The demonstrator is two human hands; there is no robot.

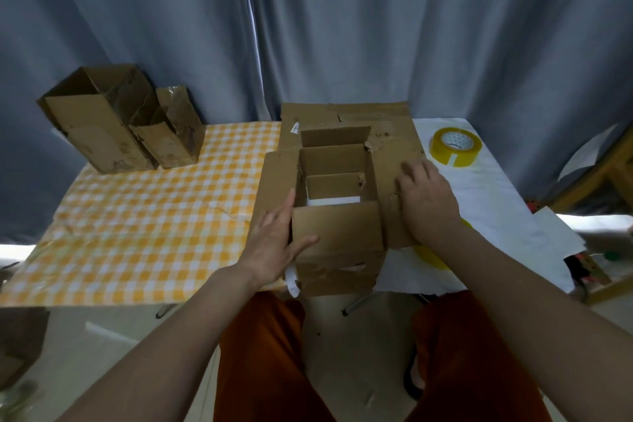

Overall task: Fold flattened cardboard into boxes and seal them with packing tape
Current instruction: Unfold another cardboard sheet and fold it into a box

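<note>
Where flaps splay, box (337, 216) unsealed.

Tape roll (455, 147) right of box (337, 216)

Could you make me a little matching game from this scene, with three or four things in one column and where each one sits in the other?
Things:
1. tape roll
2. two finished boxes
3. open box
4. flat cardboard

Places:
A. far left, on the checked cloth
B. between the two hands
C. far right, on the white sheet
D. lying behind the open box

Pairs: 1-C, 2-A, 3-B, 4-D
</note>
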